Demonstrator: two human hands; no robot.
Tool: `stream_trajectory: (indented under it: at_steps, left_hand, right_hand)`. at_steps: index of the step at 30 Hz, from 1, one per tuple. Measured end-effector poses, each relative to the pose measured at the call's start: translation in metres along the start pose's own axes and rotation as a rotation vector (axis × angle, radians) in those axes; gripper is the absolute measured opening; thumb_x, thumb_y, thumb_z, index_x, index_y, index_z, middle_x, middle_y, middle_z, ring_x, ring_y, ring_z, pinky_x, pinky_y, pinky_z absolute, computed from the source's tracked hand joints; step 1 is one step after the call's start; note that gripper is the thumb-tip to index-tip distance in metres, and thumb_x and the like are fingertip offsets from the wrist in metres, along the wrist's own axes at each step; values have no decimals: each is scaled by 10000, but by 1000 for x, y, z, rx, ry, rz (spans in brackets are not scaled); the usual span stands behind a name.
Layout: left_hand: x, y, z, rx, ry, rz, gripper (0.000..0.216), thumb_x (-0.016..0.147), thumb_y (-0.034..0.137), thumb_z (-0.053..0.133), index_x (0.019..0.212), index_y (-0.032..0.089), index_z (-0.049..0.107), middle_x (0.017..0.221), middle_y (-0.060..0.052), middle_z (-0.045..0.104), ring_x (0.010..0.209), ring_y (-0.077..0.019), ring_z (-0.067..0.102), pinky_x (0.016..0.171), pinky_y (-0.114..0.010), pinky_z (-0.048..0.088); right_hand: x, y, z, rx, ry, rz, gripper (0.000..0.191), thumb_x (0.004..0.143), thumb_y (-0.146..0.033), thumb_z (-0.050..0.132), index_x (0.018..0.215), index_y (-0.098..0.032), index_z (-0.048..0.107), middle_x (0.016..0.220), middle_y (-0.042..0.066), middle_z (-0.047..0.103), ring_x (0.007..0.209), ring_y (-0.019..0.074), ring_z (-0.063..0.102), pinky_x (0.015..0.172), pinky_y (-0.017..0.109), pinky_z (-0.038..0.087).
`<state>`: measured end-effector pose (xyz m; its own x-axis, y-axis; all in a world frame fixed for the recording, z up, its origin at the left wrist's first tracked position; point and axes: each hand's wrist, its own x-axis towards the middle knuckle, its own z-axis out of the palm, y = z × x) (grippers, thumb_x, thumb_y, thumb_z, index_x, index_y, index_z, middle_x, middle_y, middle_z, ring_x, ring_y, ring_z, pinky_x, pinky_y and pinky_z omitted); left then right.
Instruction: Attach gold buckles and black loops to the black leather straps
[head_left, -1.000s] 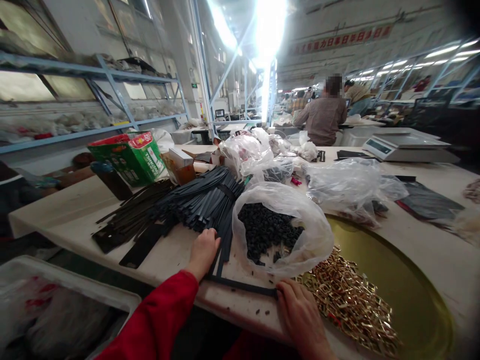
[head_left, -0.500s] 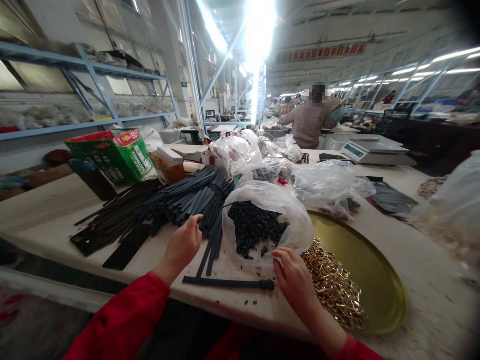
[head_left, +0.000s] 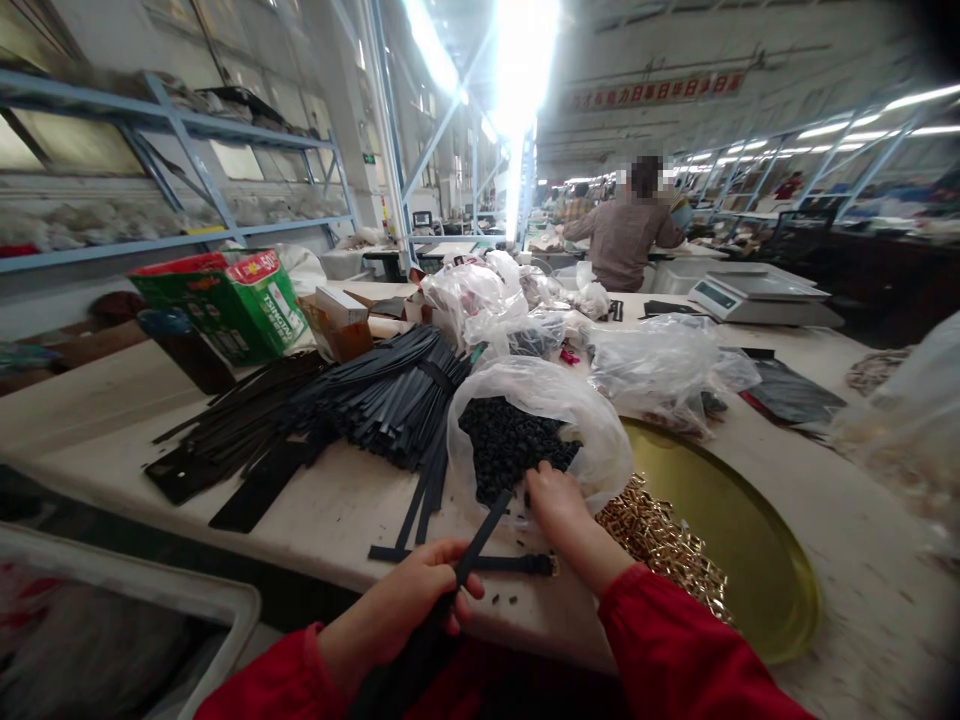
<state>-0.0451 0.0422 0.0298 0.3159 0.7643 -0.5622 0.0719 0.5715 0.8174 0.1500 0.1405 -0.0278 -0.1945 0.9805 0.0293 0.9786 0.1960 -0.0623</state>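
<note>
Your left hand (head_left: 427, 590) has its thumb and fingers pinched tight on a dark strap (head_left: 486, 530). The strap pokes out of your grip toward 1 o'clock, and its tip is right by the near edge of the clear plastic bag (head_left: 604, 440). I can't tell if the tip touches the bag. The other end goes down toward 7 o'clock and gets lost in the dark.

Your right hand (head_left: 553, 495) is at 2 o'clock from your left. Its fingers are bent close together at the open mouth of the bag, by the heap of little black loops (head_left: 506, 435). I can't tell if they have picked one up.

Another strap (head_left: 502, 564) lies flat on the table (head_left: 337, 520), just past your left hand. It runs from 9 to 3 o'clock, with a gold buckle (head_left: 554, 566) at the 3 o'clock end. The big pile of straps (head_left: 382, 395) is between 11 and 12 o'clock from your left hand.

From your right hand, the round gold tray (head_left: 750, 500) is at 3 o'clock. The shiny gold bits (head_left: 667, 545) are heaped in it, at 4 o'clock.
</note>
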Motion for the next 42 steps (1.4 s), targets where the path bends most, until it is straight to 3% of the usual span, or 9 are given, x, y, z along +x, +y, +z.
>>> stream_trajectory:
  at_steps: [7,12,16,18,21,24,27,34,42]
  left_hand:
    - [5,-1,1,6,-39,12,358,611,139,453,957,128,540,758,-5,598,505,-66,510,438,-169,390]
    - [13,-6,7,102,-23,76,312,772,387,452,965,145,489,519,67,508,389,-56,434,390,-155,303]
    - [16,-2,17,132,-30,107,168,760,255,423,873,148,485,619,35,548,460,-65,482,446,-170,359]
    - [17,1,23,192,-53,178,196,740,178,403,916,154,488,664,38,538,458,-57,452,441,-168,341]
    - [17,6,29,378,-47,304,207,819,240,373,940,153,517,569,66,453,430,-62,368,423,-174,278]
    - [15,10,35,588,40,396,259,862,324,363,833,151,554,513,66,408,463,-82,392,459,-193,287]
    - [11,13,41,794,146,489,220,849,238,374,763,165,562,602,24,524,564,-112,499,542,-214,336]
    - [9,8,49,1058,312,540,247,832,162,354,911,183,587,791,-47,658,716,-190,617,623,-256,388]
    - [9,1,45,1048,323,574,261,877,291,369,847,206,614,749,-59,665,680,-210,615,581,-261,354]
  right_hand:
    - [-3,0,0,147,64,-36,232,813,-42,409,829,-107,631,837,168,631,843,281,595,741,377,389]
    - [-14,8,-6,407,115,-39,268,775,-43,428,947,-121,617,911,136,619,845,234,593,749,334,420]
    - [-39,6,-14,659,124,-36,256,825,-147,389,984,-151,590,835,54,630,757,159,609,686,262,463]
    - [-54,1,-19,916,64,14,225,834,-229,408,951,-153,584,713,14,627,655,144,603,614,250,466]
    - [-72,-6,-29,1455,-67,143,209,758,-343,550,849,-158,591,626,-19,603,587,126,567,589,246,444]
    - [-79,-12,-35,1703,-89,226,248,654,-366,655,785,-167,587,603,-36,587,562,108,538,584,235,423]
    - [-79,-15,-36,1768,-37,293,269,605,-353,677,779,-172,582,600,-47,575,533,96,518,554,223,410]
    - [-82,-17,-25,1701,43,319,252,629,-318,649,822,-164,600,569,-47,564,529,106,518,546,233,416]
    - [-88,-22,-19,1800,6,312,297,597,-389,723,759,-178,591,639,-34,591,580,120,557,607,258,446]
